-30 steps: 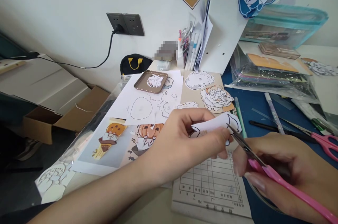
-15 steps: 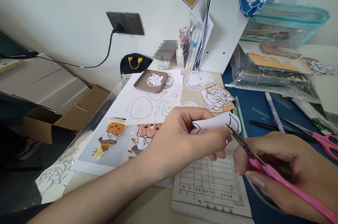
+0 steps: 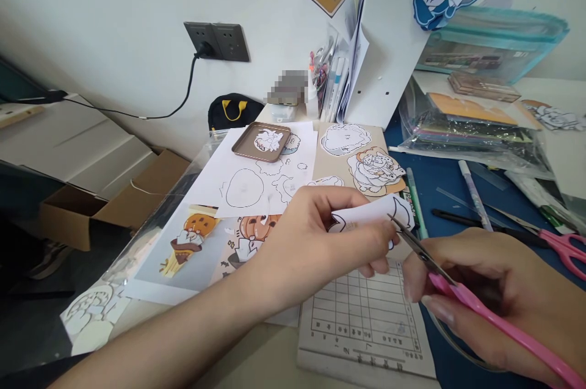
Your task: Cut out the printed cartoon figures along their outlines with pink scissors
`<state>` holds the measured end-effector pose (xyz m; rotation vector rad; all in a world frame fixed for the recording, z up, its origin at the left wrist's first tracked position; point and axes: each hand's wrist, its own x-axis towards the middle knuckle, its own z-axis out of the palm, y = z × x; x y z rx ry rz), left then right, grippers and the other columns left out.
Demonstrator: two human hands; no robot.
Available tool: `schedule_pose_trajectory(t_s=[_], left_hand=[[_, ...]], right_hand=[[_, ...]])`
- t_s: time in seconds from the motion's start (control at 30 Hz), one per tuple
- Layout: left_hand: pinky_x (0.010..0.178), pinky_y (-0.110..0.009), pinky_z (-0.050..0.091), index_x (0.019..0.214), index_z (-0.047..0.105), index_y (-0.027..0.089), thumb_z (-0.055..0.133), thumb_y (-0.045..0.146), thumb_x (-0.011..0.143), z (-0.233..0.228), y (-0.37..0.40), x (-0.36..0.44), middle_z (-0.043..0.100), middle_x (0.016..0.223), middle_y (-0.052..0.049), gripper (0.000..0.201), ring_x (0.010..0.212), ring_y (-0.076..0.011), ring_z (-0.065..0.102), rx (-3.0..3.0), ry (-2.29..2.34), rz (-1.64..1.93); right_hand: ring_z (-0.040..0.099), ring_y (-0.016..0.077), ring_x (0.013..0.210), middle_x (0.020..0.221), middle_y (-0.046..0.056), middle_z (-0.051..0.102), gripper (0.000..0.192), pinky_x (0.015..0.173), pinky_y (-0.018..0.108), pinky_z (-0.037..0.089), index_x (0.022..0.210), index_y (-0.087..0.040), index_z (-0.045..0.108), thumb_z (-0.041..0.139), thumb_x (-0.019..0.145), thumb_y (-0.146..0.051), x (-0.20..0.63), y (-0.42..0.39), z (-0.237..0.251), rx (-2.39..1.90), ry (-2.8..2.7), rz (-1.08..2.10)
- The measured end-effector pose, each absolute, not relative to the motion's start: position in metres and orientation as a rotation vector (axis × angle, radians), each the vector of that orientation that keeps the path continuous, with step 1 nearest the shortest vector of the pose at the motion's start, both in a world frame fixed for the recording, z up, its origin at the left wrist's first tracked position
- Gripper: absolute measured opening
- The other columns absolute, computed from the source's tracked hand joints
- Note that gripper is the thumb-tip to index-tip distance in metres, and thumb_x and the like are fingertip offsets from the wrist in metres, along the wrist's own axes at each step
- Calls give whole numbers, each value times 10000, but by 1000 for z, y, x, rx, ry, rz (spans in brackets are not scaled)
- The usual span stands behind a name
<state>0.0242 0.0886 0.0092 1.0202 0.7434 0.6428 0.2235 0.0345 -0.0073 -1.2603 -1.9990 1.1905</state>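
My left hand [image 3: 339, 233] pinches a small piece of white paper [image 3: 366, 213] with thick black drawn lines, its edge curling up. In my right hand [image 3: 494, 297] is a pair of pink-handled scissors [image 3: 494, 319], their blades pointing up and left. The blade tips meet the right part of the paper, close to my left fingertips. Whether the blades are parted I cannot tell. Below the hands lies a printed form pad [image 3: 366, 316] with a grid of lines. My left fingers hide part of the paper.
Left of my hand lie a sheet with outline drawings [image 3: 242, 187] and pumpkin pictures [image 3: 195, 236]. A brown tray [image 3: 260, 154] holds paper cutouts. Further cutouts [image 3: 375, 169] lie behind my hands. At right are a second pair of pink scissors [image 3: 565, 248], pens [image 3: 476, 193] and plastic bags [image 3: 476, 132].
The scissors and my right hand have shifted very slightly left, with the blade tips a little further over the paper. My left hand keeps nearly the same place.
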Motion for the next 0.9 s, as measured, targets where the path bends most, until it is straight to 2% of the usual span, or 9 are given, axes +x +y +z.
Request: schedule_pose_trajectory(t_s=[0.17, 0.37, 0.5, 0.67, 0.83, 0.9], left_hand=[[503, -123, 450, 663, 656, 121, 643, 140, 793, 8, 88, 24, 605, 517, 38, 132, 495, -46, 536, 1027, 714, 657], [509, -126, 439, 657, 654, 121, 638, 143, 803, 8, 87, 24, 596, 527, 37, 149, 508, -47, 527, 1031, 683, 664], [511, -130, 438, 639, 640, 115, 619, 121, 814, 8, 87, 25, 591, 524, 32, 177, 506, -47, 518, 1019, 664, 634], [539, -118, 445, 628, 611, 115, 606, 138, 850, 5, 86, 24, 593, 554, 36, 224, 532, -37, 519, 1003, 606, 631], [564, -106, 447, 615, 582, 120, 598, 144, 872, 4, 86, 23, 605, 583, 37, 259, 565, -31, 522, 1008, 557, 623], [563, -121, 453, 633, 595, 123, 604, 150, 868, 4, 86, 23, 601, 584, 37, 236, 562, -39, 526, 1009, 575, 631]], right_hand=[[553, 100, 404, 522, -77, 614, 185, 366, 140, 444, 698, -300, 587, 536, 687, -123, 218, 39, -1, -1222, -1979, 1160], [557, 124, 427, 535, -77, 596, 162, 378, 180, 477, 709, -319, 578, 539, 696, -162, 220, 38, -2, -1213, -1946, 1241], [562, 138, 459, 583, -85, 590, 194, 402, 208, 486, 756, -337, 554, 536, 719, -147, 223, 37, -6, -1193, -1929, 1347], [631, 177, 623, 675, -71, 646, 205, 461, 220, 506, 772, -338, 557, 558, 721, -139, 226, 35, -9, -1210, -1969, 1340], [657, 216, 751, 631, -57, 634, 196, 473, 228, 480, 763, -315, 561, 544, 715, -126, 225, 35, -10, -1238, -1936, 1359], [648, 221, 759, 686, -34, 654, 156, 492, 245, 476, 760, -299, 566, 548, 736, -146, 224, 36, -11, -1253, -1924, 1355]])
